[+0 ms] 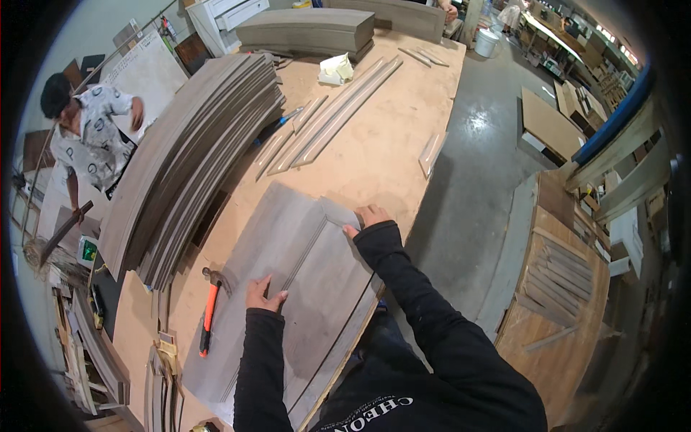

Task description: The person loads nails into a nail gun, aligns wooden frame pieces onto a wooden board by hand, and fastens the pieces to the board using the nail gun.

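Note:
A grey wood panel [317, 288] with grooved frame lines lies on the workbench before me, a second grey board [268, 216] showing along its left side. My left hand [265, 295] rests on the panel near the moulding line, thumb and fingers apart. At the panel's far right corner, my right hand [368, 217] grips the edge, its thumb on the face and its fingers at the rim. A claw hammer [210, 313] with an orange and black handle lies left of my left hand, on the grey board.
Curved grey panels [187, 151] are stacked at the left, with more stacked panels [306, 30] at the far end. Trim strips [338, 119] and crumpled paper [335, 69] lie on the bench [381, 158]. A co-worker [93, 137] stands left. Right of the aisle, wood strips [558, 281] lie on another table.

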A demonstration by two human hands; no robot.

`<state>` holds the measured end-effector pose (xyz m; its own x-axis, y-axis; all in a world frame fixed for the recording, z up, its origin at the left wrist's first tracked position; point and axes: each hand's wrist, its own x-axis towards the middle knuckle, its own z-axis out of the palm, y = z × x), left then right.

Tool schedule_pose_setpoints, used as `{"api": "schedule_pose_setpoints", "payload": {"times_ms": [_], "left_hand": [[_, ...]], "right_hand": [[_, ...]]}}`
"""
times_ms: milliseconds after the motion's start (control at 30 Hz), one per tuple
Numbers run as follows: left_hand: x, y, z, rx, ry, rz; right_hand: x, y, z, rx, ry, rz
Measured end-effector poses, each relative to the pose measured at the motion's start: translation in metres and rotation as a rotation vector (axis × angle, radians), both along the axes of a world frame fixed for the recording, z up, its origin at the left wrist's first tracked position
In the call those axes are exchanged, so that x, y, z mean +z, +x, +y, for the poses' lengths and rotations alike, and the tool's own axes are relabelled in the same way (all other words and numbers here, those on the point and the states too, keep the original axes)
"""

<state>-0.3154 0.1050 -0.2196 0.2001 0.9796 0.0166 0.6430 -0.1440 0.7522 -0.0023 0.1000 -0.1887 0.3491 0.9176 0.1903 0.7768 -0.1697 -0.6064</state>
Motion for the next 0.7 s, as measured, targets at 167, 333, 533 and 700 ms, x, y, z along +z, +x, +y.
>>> {"api": "schedule_pose_setpoints", "payload": {"times_ms": [167,333,533,700], "left_hand": [[0.011,0.006,0.007,-0.035,0.074,0.029],[0.011,0.011,0.011,-0.023,0.067,0.006],[0.022,0.021,0.017,-0.04,0.105,0.013],[0.022,0.018,0.024,-0.235,0.126,0.089]], "right_hand": [[-0.002,0.006,0.012,0.004,0.02,0.044],[-0.012,0.013,0.017,0.02,0.04,0.054],[0.002,0.018,0.026,0.004,0.034,-0.043],[0.004,0.026,0.022,0.012,-0.078,-0.082]]}}
